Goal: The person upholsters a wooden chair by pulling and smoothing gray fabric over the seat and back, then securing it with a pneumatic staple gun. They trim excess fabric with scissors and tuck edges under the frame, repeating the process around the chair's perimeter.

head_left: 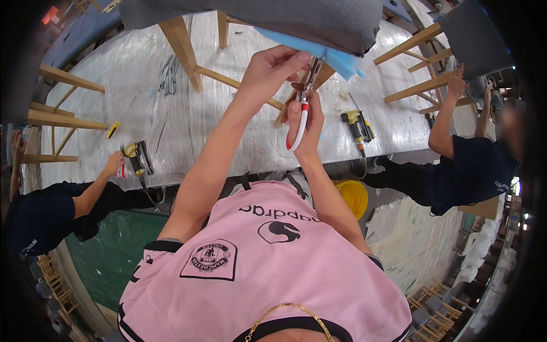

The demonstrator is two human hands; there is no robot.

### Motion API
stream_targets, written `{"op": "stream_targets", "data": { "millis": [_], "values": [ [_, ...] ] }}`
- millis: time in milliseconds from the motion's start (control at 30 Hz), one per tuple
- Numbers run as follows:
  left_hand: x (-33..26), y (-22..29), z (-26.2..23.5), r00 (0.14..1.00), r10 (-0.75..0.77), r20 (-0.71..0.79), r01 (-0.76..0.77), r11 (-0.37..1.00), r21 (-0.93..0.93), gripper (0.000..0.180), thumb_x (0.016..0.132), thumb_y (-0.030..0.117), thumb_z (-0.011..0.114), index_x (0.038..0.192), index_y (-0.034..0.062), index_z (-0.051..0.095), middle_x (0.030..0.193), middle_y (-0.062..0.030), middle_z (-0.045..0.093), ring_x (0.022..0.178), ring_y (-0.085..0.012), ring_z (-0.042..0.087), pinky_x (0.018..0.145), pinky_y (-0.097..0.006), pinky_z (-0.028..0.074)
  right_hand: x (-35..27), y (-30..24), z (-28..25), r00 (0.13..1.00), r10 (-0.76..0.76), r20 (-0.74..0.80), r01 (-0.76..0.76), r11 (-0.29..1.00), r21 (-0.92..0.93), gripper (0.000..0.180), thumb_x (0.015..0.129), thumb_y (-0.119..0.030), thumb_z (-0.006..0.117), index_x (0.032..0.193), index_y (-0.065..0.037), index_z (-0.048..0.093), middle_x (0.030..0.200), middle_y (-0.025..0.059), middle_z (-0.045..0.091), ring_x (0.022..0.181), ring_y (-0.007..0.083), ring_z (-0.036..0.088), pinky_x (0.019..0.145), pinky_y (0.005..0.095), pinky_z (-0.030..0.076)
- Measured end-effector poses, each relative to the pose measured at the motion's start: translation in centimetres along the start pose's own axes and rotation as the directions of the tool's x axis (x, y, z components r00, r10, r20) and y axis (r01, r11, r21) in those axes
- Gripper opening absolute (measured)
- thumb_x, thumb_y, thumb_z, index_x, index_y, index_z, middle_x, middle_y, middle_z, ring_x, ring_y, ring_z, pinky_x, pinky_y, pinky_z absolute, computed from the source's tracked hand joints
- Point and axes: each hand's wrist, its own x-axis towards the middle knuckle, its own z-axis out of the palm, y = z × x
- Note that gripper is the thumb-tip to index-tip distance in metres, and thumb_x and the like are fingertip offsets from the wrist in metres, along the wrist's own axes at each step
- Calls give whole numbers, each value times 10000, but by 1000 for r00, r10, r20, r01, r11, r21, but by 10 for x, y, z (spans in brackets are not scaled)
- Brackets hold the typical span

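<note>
above the plastic-wrapped surface point(142, 85), both of the person's hands meet under an upturned chair with a grey upholstered seat point(268, 20) and pale wooden legs point(183, 48). the left hand point(270, 71) is closed in a pinch, fingertips pressed on the blue foam strip point(319, 51) that sticks out below the seat edge. the right hand point(305, 122) is wrapped around a pair of pliers with red-and-white handles point(301, 122), its metal tip pointing up to the foam just beside the left fingertips.

on the surface to the right lies a yellow cordless drill point(356, 125); to the left lies another yellow power tool point(137, 158), a small yellow-handled tool point(113, 130) and a bundle of grey metal parts point(167, 74). a yellow bucket point(353, 196) stands on the floor below the surface edge. a co-worker's hand point(113, 165) rests at the left edge of the surface, and another co-worker's hand point(456, 82) holds a wooden chair frame point(421, 62) at the right.
</note>
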Motion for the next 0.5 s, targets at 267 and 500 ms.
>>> {"op": "stream_targets", "data": {
  "millis": [267,500],
  "values": [
    [2,-11,7,997,-3,-71,3,1000,1,352,907,332,776,1055,17,722,886,-37,711,742,-83,615,731,-256,521,-13,-15,-3,954,296,41,-297,955,4,405,952,-290,731,1189,16,611,700,-8,551,562,41,500,483,213,375],
    [-1,-10,25,998,-2,-64,-3,997,-73,349,923,331,756,1089,28,704,926,-44,725,768,-85,630,746,-266,531,-51,7,-36,970,217,-107,-221,975,-26,432,882,-88,777,1266,-9,597,855,7,582,706,76,568,613,232,485]
  ]
}}
